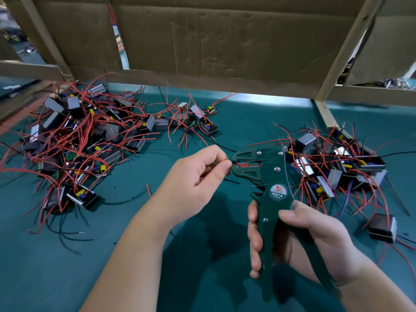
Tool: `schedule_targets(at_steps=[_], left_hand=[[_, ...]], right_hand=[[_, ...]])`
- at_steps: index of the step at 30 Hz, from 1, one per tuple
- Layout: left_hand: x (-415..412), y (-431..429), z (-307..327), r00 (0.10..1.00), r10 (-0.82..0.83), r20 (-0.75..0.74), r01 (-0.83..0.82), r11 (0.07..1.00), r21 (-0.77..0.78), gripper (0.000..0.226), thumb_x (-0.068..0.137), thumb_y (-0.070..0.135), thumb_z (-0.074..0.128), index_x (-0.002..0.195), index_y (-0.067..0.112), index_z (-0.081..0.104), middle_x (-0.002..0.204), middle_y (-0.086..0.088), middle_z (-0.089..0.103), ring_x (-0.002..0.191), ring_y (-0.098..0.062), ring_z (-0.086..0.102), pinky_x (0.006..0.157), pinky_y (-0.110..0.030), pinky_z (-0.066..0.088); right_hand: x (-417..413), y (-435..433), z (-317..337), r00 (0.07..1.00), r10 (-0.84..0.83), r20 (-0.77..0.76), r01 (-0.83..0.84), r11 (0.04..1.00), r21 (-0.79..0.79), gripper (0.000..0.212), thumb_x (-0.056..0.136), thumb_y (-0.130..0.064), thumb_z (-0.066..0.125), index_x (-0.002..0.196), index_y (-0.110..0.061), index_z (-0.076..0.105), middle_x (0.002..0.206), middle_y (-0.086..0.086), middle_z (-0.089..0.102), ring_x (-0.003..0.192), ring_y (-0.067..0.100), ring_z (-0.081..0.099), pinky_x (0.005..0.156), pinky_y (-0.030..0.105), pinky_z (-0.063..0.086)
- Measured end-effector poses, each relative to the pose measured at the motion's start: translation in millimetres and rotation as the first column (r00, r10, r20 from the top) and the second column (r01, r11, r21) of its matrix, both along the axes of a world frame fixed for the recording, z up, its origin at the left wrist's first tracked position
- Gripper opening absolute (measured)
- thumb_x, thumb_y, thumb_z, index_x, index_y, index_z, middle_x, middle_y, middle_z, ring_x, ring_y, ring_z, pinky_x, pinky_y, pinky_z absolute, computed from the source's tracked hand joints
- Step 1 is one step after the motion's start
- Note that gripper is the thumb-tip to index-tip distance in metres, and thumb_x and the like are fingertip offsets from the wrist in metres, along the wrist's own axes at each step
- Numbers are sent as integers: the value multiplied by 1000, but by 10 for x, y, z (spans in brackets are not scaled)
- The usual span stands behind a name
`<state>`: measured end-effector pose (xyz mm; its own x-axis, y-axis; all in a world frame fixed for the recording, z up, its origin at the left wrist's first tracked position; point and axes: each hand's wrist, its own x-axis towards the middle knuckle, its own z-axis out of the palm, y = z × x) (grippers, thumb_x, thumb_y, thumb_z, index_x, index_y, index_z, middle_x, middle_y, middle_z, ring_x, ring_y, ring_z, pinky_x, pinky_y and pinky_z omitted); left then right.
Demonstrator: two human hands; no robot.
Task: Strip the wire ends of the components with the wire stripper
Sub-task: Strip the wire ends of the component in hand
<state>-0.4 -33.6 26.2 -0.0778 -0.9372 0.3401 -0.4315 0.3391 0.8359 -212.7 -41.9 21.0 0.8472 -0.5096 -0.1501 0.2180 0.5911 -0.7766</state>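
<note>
head cam | L hand (198,176) pinching red wire (235,164) — end sits in head of wire stripper (267,176) | R hand (304,239) curled round handles, above table (135,255) | progress: mid-job, one wire in tool; left pile (78,140) & right pile (337,167) of parts — can't tell which is done

Matt green plastic wire stripper (267,176) — shiny metal rivets; creased cardboard backboard (225,37).

Bare green mat (56,266) lies open at lower left and in the upper-centre gap between the left pile (76,140) and right pile (337,167) of wired components, with a cardboard wall (225,41) blocking the top.
</note>
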Motion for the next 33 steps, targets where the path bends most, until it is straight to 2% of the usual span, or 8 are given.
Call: schedule_targets(at_steps=[8,13,16,18,24,26,30,33], left_hand=[[44,-9,1,996,44,79,-46,998,31,21,92,32,47,76,20,53,56,10,38,53,-6,31,52,-16,29],[98,-40,-99,982,100,161,-111,992,57,22,94,35,44,79,23,53,59,9,47,54,-8,38,52,-19,33],[83,-73,-150,979,95,182,-111,991,78,20,95,35,44,80,25,50,58,14,45,53,-5,37,51,-17,31],[79,-80,-155,982,90,167,-105,991,84,18,93,37,44,79,27,49,58,13,45,53,-5,35,51,-17,31],[71,-83,-171,983,81,168,-95,992,78,18,91,37,46,78,27,52,53,13,43,51,-6,34,50,-17,30],[118,-82,-159,980,116,161,-129,989,76,17,90,37,47,79,27,55,55,14,47,50,-5,37,50,-15,31],[389,-75,-124,959,260,116,-263,965,10,17,89,33,47,78,26,57,60,21,57,50,-2,42,52,-11,32],[447,-71,-137,948,301,101,-302,953,-6,19,90,35,45,78,26,57,53,15,49,48,-5,34,48,-14,27]], right_hand=[[84,88,6,988,-103,-117,103,995,-8,38,70,-40,79,86,-8,63,68,20,55,56,33,58,60,47,51],[222,165,4,905,-312,-288,313,949,-45,38,77,-43,72,70,-10,55,54,13,42,34,23,40,43,31,41],[232,128,46,901,-301,-311,325,945,25,37,72,-42,74,69,-10,56,54,11,41,33,23,40,41,30,41],[211,90,74,909,-273,-315,310,948,73,39,70,-48,68,67,-11,59,54,9,42,33,23,40,40,29,41],[124,9,102,918,-224,-327,268,959,96,37,71,-47,59,65,-10,62,54,8,42,34,22,39,37,28,40],[83,-31,125,906,-275,-322,318,944,89,32,69,-42,60,65,-10,61,54,7,42,34,22,39,36,29,39],[-136,-189,174,811,-499,-306,533,846,33,27,75,-38,53,73,-11,53,56,4,41,37,18,39,33,28,38],[-212,-208,125,844,-464,-271,493,869,49,31,67,-38,63,77,-10,58,62,8,48,44,25,48,41,34,47]])
